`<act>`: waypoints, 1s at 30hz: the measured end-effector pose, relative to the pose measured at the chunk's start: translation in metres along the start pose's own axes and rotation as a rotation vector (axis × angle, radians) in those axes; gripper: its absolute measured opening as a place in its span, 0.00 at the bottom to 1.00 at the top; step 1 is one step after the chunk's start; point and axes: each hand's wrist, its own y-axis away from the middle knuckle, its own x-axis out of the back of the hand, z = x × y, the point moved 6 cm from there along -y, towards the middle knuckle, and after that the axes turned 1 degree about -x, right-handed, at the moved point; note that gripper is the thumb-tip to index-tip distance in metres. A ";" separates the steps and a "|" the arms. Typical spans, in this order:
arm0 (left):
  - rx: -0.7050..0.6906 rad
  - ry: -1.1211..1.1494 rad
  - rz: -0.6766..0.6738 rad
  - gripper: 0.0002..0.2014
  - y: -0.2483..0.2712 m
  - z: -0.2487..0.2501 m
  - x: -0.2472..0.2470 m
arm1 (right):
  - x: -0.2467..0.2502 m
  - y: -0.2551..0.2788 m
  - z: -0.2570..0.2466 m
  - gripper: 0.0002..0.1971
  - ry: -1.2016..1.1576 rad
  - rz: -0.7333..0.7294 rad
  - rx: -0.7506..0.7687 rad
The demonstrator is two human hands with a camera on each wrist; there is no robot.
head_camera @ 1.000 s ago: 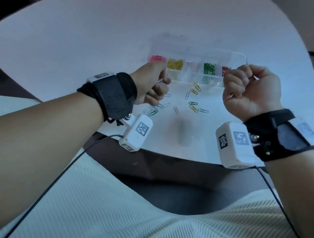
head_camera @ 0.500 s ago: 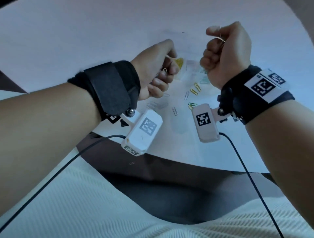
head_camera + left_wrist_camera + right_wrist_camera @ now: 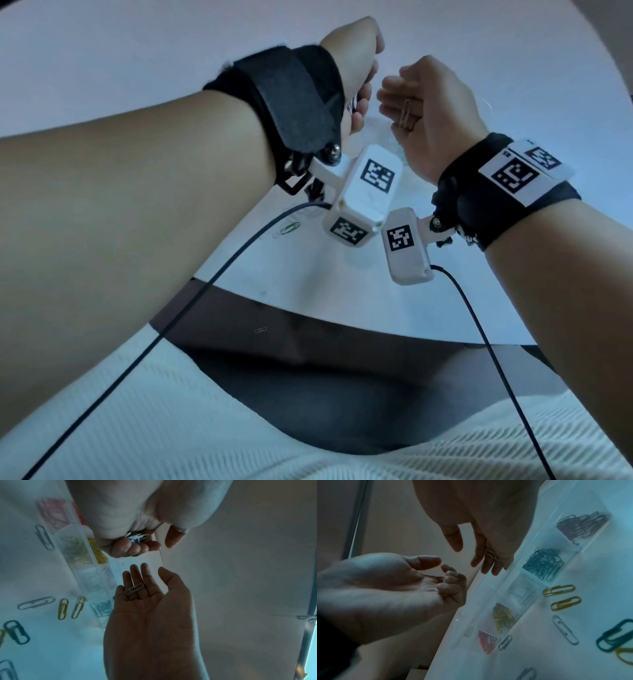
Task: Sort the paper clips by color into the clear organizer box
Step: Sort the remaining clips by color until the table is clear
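One pale paper clip (image 3: 134,588) lies on the flat right hand (image 3: 150,609) (left hand (image 3: 130,539) fingers (image 3: 137,548) clutch white clips (image 3: 136,537)).

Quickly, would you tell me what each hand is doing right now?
Left hand: fingers curled round a small bunch of white clips.
Right hand: open, palm up, one pale clip resting on its fingers.

My white bench (image 3: 573,669) carries the clear organizer box (image 3: 503,588) at its far side, with loose paper clips nearer me: two yellow clips (image 3: 561,595), a silver clip (image 3: 565,629), a teal clip (image 3: 616,635).
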 end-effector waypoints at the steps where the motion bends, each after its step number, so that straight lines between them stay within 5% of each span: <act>1: 0.002 -0.020 0.006 0.11 -0.001 0.001 -0.002 | 0.002 0.001 -0.001 0.14 0.010 0.005 -0.007; 9: -0.084 -0.062 0.023 0.15 -0.013 0.004 -0.021 | 0.012 0.015 -0.015 0.26 -0.021 -0.035 0.007; 18: -0.116 -0.183 -0.041 0.22 -0.017 0.000 -0.018 | 0.025 0.029 -0.026 0.15 -0.010 0.021 0.146; 25: -0.426 -0.445 0.007 0.08 0.020 0.004 0.020 | 0.021 0.039 0.009 0.08 0.468 -0.045 0.156; 30: -0.377 -0.886 0.030 0.06 0.026 -0.041 0.062 | 0.000 0.049 0.051 0.02 0.921 -0.185 0.156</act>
